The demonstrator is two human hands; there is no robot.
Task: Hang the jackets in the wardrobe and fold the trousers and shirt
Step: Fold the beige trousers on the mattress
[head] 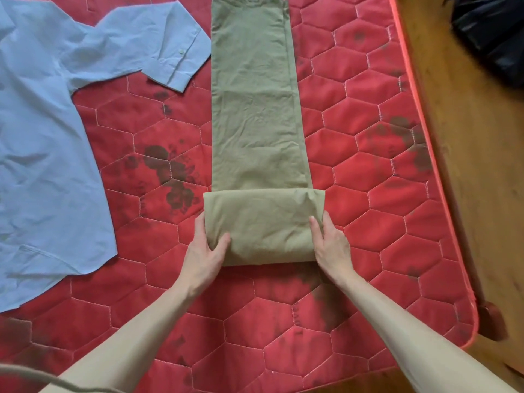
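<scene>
Trousers (255,109), olive, lie lengthwise down the middle of the red quilted mattress (368,171), legs stacked, near end already turned over into a thick folded block. Going left to right: blue shirt (42,137) is spread flat at the far left, well apart from the hands, not yet folded; left hand (205,251) grips the block's left edge, thumb on top of the cloth, fingers along and under the side; block sits between both hands; right hand (330,242) holds the right edge the same way, thumb on top. Step in hand looks like folding or rolling the block forward along the legs. To do it well: keep both edges square with the leg seams, move both hands evenly, press out slack, or the fold will likely skew. Wooden floor (467,165) at the right.
</scene>
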